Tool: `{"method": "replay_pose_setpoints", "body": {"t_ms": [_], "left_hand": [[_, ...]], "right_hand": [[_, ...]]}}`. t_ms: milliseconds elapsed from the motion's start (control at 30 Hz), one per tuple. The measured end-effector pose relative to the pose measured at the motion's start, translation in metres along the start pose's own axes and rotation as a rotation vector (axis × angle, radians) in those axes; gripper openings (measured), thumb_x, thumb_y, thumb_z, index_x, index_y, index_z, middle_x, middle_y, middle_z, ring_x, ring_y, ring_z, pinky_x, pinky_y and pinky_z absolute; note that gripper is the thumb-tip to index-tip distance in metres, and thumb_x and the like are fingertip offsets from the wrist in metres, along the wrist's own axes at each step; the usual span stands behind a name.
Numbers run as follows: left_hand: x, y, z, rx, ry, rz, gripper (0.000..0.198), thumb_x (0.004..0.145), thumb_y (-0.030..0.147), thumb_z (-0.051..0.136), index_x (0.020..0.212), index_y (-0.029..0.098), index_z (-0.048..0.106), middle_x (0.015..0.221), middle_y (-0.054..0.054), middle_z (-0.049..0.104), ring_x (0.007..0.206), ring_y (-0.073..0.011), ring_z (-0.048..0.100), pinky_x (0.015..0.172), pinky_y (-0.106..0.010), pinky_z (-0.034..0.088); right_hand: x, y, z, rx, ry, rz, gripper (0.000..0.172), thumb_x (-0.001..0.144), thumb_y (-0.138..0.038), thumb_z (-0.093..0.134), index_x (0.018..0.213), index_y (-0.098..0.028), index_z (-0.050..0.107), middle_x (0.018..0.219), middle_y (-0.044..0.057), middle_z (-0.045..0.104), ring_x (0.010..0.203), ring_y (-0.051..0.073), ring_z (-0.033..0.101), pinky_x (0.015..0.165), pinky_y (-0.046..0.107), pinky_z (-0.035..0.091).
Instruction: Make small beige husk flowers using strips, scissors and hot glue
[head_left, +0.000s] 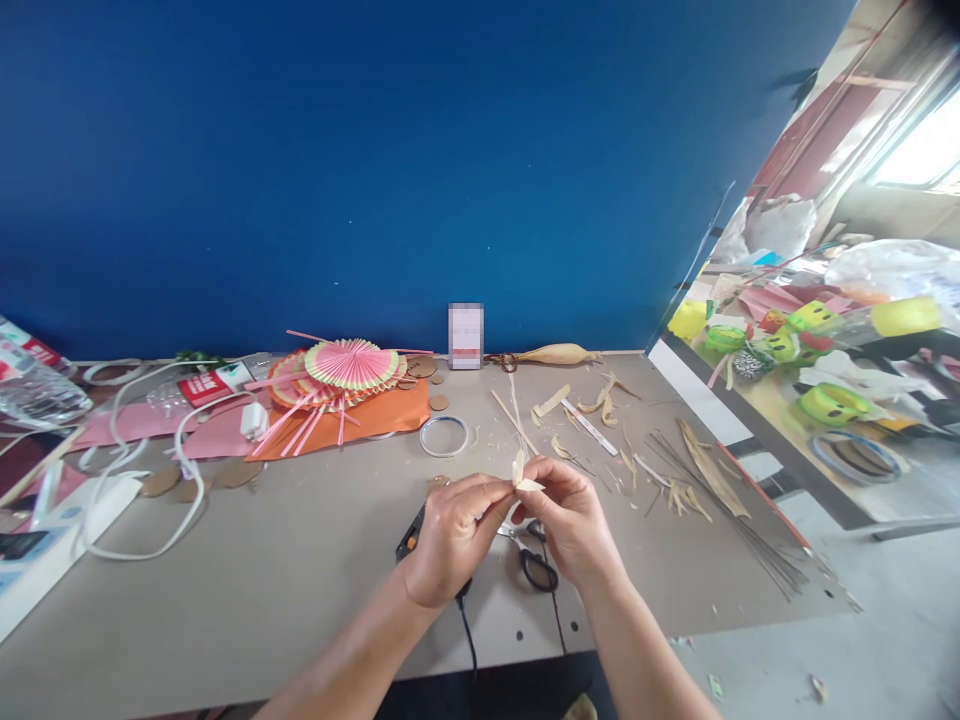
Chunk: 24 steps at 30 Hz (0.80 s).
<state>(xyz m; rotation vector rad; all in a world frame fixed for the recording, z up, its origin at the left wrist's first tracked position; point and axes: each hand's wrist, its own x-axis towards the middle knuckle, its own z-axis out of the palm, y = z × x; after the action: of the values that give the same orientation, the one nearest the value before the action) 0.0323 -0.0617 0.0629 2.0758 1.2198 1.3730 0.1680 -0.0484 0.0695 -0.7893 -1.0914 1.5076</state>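
Observation:
My left hand [450, 535] and my right hand [571, 520] meet above the grey table [262, 590], both pinching a small pale folded strip piece [523, 474], like dried husk or leaf, with a thin stick rising from it. The fingers of both hands are closed on it. Under my hands lie black-handled scissors [534, 560] and a black glue gun [411, 535] with its cord running off the front edge.
Pink and yellow pleated paper fans [346, 368] lie on orange paper at the back. A white ring [443, 436], husk strips [705, 470], thin dark wires [742, 530], a white charger cable [180, 470] and a blue wall behind. A cluttered table stands at right.

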Motion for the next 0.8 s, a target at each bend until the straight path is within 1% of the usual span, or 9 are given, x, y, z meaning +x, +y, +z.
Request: {"method": "replay_pose_setpoints", "body": {"t_ms": [67, 167, 233, 300, 400, 567, 700, 800], "left_hand": [[0.0, 0.0, 0.003, -0.091, 0.044, -0.12, 0.015, 0.079, 0.022, 0.054, 0.075, 0.016, 0.067, 0.071, -0.005, 0.066, 0.064, -0.0138, 0.06, 0.062, -0.022, 0.045], [0.002, -0.002, 0.008, -0.372, 0.13, -0.403, 0.016, 0.076, 0.027, 0.058, 0.075, 0.014, 0.066, 0.071, -0.005, 0.067, 0.066, -0.0154, 0.061, 0.064, -0.025, 0.047], [0.004, -0.004, 0.012, -0.554, 0.193, -0.546, 0.018, 0.073, 0.03, 0.061, 0.076, 0.013, 0.066, 0.072, -0.006, 0.068, 0.07, -0.0166, 0.062, 0.067, -0.027, 0.048], [0.006, -0.005, 0.014, -0.65, 0.246, -0.61, 0.018, 0.07, 0.03, 0.064, 0.075, 0.012, 0.066, 0.073, -0.006, 0.069, 0.073, -0.0167, 0.062, 0.069, -0.026, 0.047], [0.007, -0.006, 0.016, -0.683, 0.273, -0.624, 0.018, 0.067, 0.029, 0.066, 0.072, 0.012, 0.067, 0.072, -0.005, 0.068, 0.071, -0.0147, 0.06, 0.068, -0.025, 0.046], [0.005, -0.006, 0.016, -0.663, 0.23, -0.612, 0.018, 0.069, 0.03, 0.064, 0.072, 0.012, 0.067, 0.066, -0.003, 0.066, 0.064, -0.0135, 0.058, 0.064, -0.025, 0.046], [0.003, -0.005, 0.016, -0.591, 0.182, -0.562, 0.02, 0.07, 0.031, 0.063, 0.075, 0.012, 0.068, 0.067, -0.004, 0.067, 0.067, -0.0159, 0.059, 0.067, -0.026, 0.047], [0.001, -0.003, 0.017, -0.475, 0.165, -0.511, 0.021, 0.073, 0.032, 0.06, 0.077, 0.013, 0.069, 0.064, -0.004, 0.065, 0.064, -0.015, 0.057, 0.063, -0.025, 0.045]], "right_hand": [[-0.001, 0.002, 0.0, 0.002, 0.03, 0.008, 0.014, 0.067, -0.027, 0.067, 0.075, -0.019, 0.061, 0.068, -0.001, 0.051, 0.058, 0.009, 0.049, 0.052, 0.022, 0.047], [-0.002, 0.005, 0.0, -0.041, 0.079, -0.017, 0.023, 0.07, -0.03, 0.065, 0.089, -0.02, 0.059, 0.071, -0.001, 0.05, 0.063, 0.011, 0.049, 0.053, 0.022, 0.047], [-0.003, 0.008, 0.0, -0.132, 0.108, -0.043, 0.019, 0.071, -0.03, 0.063, 0.086, -0.019, 0.058, 0.072, 0.0, 0.05, 0.066, 0.011, 0.048, 0.053, 0.021, 0.046], [-0.003, 0.012, 0.001, -0.238, 0.128, -0.068, 0.015, 0.072, -0.029, 0.062, 0.082, -0.018, 0.058, 0.073, 0.0, 0.051, 0.066, 0.011, 0.048, 0.053, 0.021, 0.045], [-0.003, 0.014, 0.005, -0.326, 0.145, -0.094, 0.012, 0.073, -0.028, 0.06, 0.079, -0.018, 0.058, 0.072, 0.001, 0.054, 0.064, 0.011, 0.049, 0.053, 0.021, 0.044], [-0.003, 0.01, 0.011, -0.37, 0.196, -0.181, 0.008, 0.075, -0.026, 0.057, 0.075, -0.018, 0.058, 0.068, 0.0, 0.055, 0.063, 0.012, 0.051, 0.055, 0.023, 0.044], [0.001, 0.006, 0.011, -0.323, 0.16, -0.134, 0.008, 0.074, -0.026, 0.059, 0.076, -0.018, 0.058, 0.066, 0.0, 0.054, 0.061, 0.011, 0.05, 0.053, 0.022, 0.042], [0.005, 0.007, 0.008, -0.288, 0.123, -0.059, 0.01, 0.071, -0.026, 0.061, 0.076, -0.017, 0.058, 0.063, -0.001, 0.052, 0.055, 0.009, 0.045, 0.05, 0.021, 0.04]]}}
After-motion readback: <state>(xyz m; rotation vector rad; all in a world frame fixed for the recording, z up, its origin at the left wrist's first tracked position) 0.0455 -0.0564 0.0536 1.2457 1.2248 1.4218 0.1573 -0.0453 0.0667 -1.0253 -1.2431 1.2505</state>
